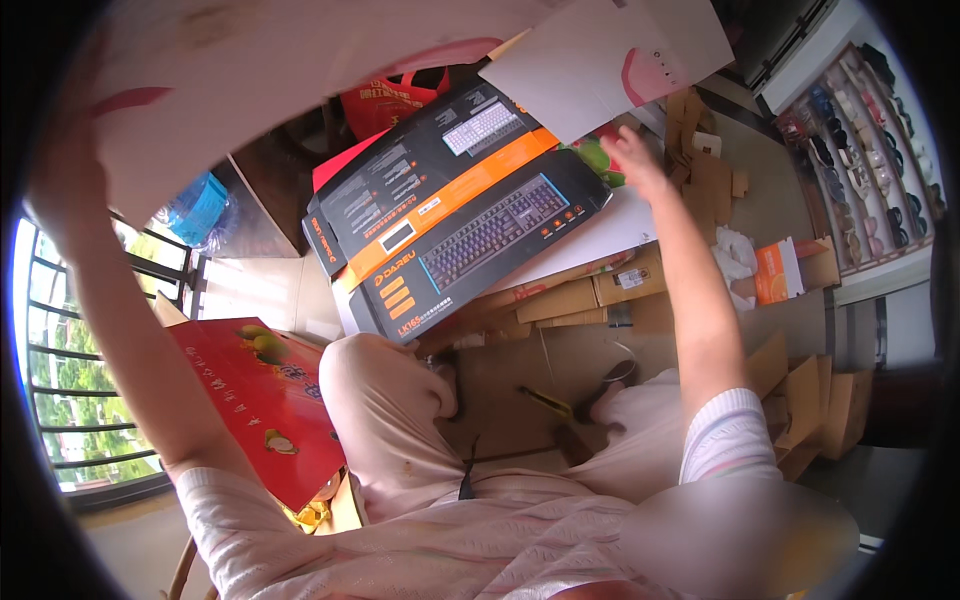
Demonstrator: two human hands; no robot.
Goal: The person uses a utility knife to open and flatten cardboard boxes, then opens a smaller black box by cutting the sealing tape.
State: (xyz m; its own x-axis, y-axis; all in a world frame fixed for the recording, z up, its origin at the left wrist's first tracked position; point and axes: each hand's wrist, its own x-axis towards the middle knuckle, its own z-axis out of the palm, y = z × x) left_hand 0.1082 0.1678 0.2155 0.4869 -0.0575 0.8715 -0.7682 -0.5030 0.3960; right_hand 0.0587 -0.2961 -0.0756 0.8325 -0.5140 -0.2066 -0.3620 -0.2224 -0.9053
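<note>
A large pale cardboard sheet (pixel 270 75) with pink printed shapes is raised across the upper left. My left hand (pixel 68 175), dim and partly hidden, is closed on its left edge. A paler printed flap (pixel 600 70) extends to the upper right. Just below that flap, my right hand (pixel 632 162) has its fingers apart and holds nothing visible. It is nearest the right end of a flattened black-and-orange keyboard box (pixel 490 235), beside a green-and-red printed piece (pixel 595 158). The keyboard box lies slanted over other cardboard in front of my knees.
A red printed carton (pixel 265 400) stands by my left leg, near a barred window (pixel 85 370). Flattened brown cardboard (pixel 570 300) lies beneath the pile. Brown boxes (pixel 815 410) stand at right. Behind are a red bag (pixel 395 105) and a shoe rack (pixel 865 155).
</note>
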